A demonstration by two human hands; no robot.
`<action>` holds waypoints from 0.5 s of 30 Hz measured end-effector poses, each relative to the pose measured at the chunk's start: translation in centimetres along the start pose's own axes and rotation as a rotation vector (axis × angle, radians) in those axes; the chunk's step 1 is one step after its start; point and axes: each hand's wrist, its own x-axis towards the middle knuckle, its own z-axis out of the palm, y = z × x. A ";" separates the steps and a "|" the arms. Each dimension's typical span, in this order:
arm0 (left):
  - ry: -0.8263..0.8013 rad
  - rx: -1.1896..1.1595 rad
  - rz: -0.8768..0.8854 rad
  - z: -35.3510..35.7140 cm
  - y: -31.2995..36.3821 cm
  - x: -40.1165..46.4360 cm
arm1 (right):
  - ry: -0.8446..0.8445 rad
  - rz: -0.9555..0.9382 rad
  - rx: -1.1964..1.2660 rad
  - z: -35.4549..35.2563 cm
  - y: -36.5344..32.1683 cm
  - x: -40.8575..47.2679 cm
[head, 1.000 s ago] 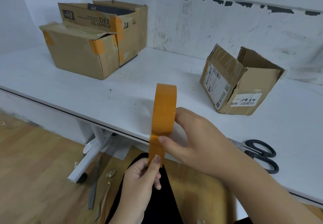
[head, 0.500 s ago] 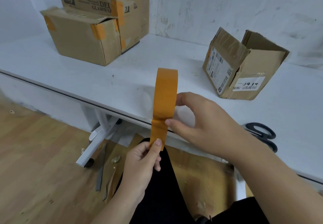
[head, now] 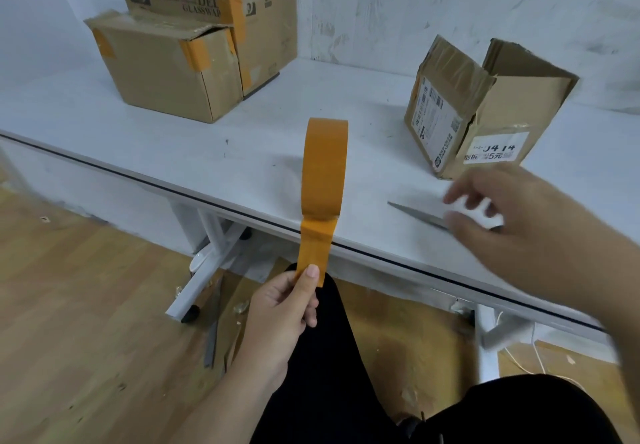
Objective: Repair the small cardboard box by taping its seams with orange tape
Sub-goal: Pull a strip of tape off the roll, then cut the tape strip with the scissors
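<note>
The orange tape roll [head: 325, 166] stands on edge on the white table [head: 145, 138], close to its front edge. A short strip is pulled down from it, and my left hand [head: 287, 308] pinches the strip's free end between thumb and fingers below the table edge. My right hand [head: 512, 221] is blurred, off the roll, with loosely curled fingers over the scissors [head: 417, 214]; only their blades show. The small cardboard box [head: 505, 107] lies behind, its flaps open and labels on two sides.
Two bigger cardboard boxes [head: 162, 72] patched with orange tape stand at the back left against the wall. My dark-trousered legs are below the table edge. White table legs [head: 207, 263] and scraps lie on the wooden floor.
My right hand let go of the tape roll and swung right to above the scissors. My left hand still pinches the strip, now pulled a little longer.
</note>
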 end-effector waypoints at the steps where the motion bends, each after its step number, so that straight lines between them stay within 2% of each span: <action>1: -0.001 -0.007 -0.017 0.0 0.0 0.0 | -0.049 0.077 -0.077 -0.7 1.2 -0.3; 3: -0.002 -0.013 -0.034 0.1 0.0 0.0 | -0.144 0.217 -0.180 -1.6 2.9 -0.9; 6: 0.007 0.016 -0.025 0.3 -0.1 0.1 | -0.204 0.303 -0.195 -2.0 3.9 -1.2; 11: 0.014 0.059 0.009 0.3 -0.1 0.3 | -0.215 0.322 -0.230 -2.6 3.5 -1.2; 15: -0.016 0.079 0.020 -0.1 -0.1 0.3 | -0.218 0.253 -0.296 -2.8 2.8 -1.8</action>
